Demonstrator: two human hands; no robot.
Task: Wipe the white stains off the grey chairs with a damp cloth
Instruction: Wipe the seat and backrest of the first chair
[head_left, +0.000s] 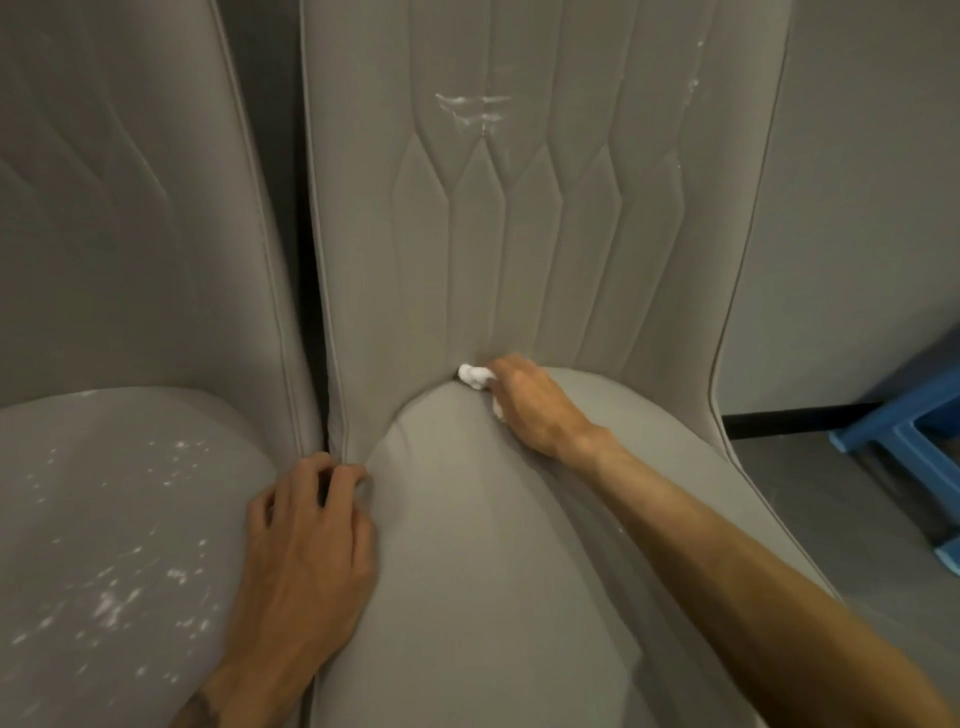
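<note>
Chairs: two grey ones, side by side. The left chair (130, 260) fills the left of the frame and the middle chair (519, 519) runs down the centre, with a dark gap between them.
Cloth: just one, white and wadded small. The cloth (474, 375) is pushed right into the crease where the middle chair's seat meets its back, centre of frame.
Right hand: the right hand (535, 405) reaches in from the lower right, its grip closed around the cloth. One bit of white pokes out ahead of the fingers, another below the palm.
Left hand: the left hand (311, 545) sits lower centre on the middle chair's left seat edge, fingers bent, tips at the gap. Whether that grip has hold of the edge, can't tell.
Stains, left chair: white speckles (119, 587) all over the seat, too many to count.
Stains, middle chair: two patches on the back. There's a white smear (470, 110) upper centre and white flecks (693, 85) along the upper right edge.
Background: one blue stool (914, 431) at the right edge, one black bar (800, 418) just left of it.
</note>
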